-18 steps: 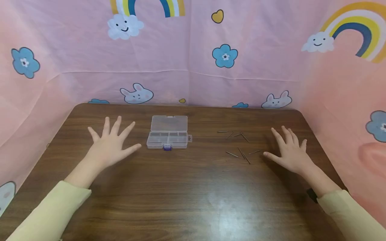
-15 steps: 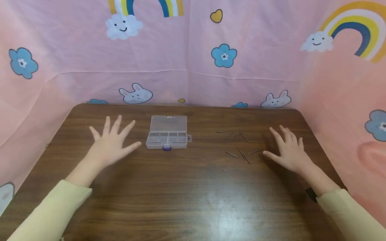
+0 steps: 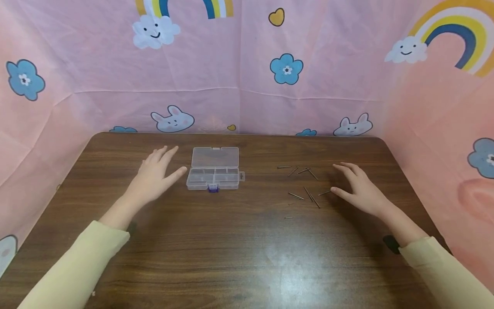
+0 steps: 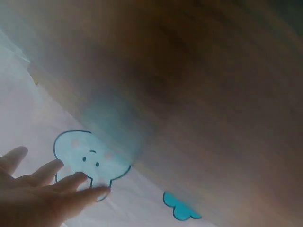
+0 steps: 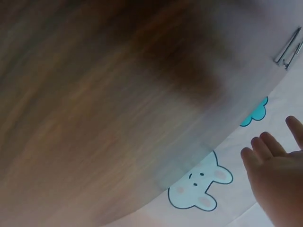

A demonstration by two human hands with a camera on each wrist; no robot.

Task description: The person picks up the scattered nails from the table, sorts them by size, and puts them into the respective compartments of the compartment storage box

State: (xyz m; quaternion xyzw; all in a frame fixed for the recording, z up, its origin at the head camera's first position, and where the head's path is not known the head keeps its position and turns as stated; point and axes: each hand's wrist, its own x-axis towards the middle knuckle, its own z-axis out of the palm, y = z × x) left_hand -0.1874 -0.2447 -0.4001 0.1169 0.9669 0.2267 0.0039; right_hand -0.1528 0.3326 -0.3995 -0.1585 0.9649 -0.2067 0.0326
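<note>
A clear plastic compartment box stands left of centre with its lid swung back and a purple latch in front. My left hand is just left of the box, thumb pointing at its side, holding nothing. To the right lie several loose metal nails of differing lengths, with a short nail nearest me. My right hand hovers at the right of them, fingers extended and holding nothing. Its thumb tip overlaps the end of one thin nail in the head view.
The brown wood-grain table reaches back to a pink printed cloth that hangs behind and along both sides. A small dark object shows under the right wrist.
My left hand has moved right toward the box, its spread fingers drawing closer together. My right hand has shifted left, bringing its thumb up to the nails. Box and nails stay put.
</note>
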